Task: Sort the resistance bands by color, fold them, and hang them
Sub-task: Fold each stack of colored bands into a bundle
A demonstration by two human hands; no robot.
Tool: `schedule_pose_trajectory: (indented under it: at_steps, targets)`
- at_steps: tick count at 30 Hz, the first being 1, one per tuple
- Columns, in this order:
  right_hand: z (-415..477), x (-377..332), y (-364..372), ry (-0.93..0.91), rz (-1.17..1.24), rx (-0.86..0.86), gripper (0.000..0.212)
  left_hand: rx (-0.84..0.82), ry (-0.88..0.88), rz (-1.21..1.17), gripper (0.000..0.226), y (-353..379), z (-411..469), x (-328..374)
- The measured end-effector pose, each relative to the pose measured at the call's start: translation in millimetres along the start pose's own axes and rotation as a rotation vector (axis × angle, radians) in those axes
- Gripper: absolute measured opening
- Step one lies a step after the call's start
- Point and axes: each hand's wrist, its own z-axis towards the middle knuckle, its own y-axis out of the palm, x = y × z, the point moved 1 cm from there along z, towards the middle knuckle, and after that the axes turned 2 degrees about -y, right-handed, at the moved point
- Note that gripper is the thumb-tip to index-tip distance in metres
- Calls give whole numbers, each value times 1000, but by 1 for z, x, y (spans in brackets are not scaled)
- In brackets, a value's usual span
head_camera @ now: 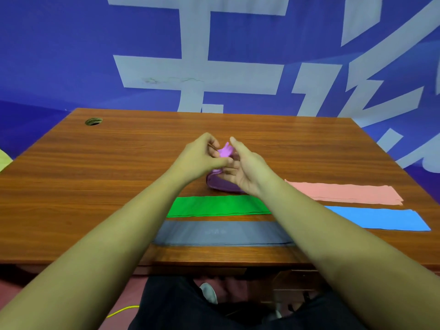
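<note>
A purple band [225,152] is bunched between both hands above the middle of the wooden table [95,175]. My left hand [202,156] pinches its upper part with curled fingers. My right hand [245,170] holds it from the right, thumb raised. The band's lower loop [215,184] rests on the table under my right hand. Folded flat nearer me lie a green band [219,206] and a grey band [221,233]. To the right lie a pink band [345,192] and a blue band [381,219].
A round cable hole [93,121] sits at the table's far left corner. A blue wall with large white lettering [202,67] stands right behind the table. My dark trousers [190,306] and a yellow cable [123,310] show below the front edge.
</note>
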Motion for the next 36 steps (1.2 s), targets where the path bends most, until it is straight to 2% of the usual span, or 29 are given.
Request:
schedule_pose_trajectory:
  at_steps: [4,7,9,10,12,14,19,22,27,31,36]
  targets:
    - [-1,-5,-20,25,41,66,39,-139,8,-227,36,10,-2,2]
    - [-2,-6,-30,40,35,115,35,-118,26,-374,34,14,-1,-6]
    - [-5,-9,-31,45,31,125,26,-104,92,-294,42,15,4,-14]
    - [-6,-11,-32,42,21,128,20,-138,123,-178,55,16,7,-19]
    - [-8,-17,-35,39,20,123,16,-286,126,8,85,22,12,-31]
    - [-10,-22,-37,35,24,116,19,-402,61,44,96,29,15,-43]
    - [-12,-32,-46,-7,2,168,16,-390,13,-42,64,37,18,-57]
    - [-10,-33,-56,-2,-22,215,12,-448,-1,-127,48,39,19,-57]
    - [-2,-31,-66,11,-118,267,10,-456,-3,-200,47,38,27,-63]
    - [6,-24,-70,15,-256,303,10,-331,27,-110,44,32,29,-66]
    - [12,-6,-67,-14,-415,391,10,-343,103,108,50,27,27,-70]
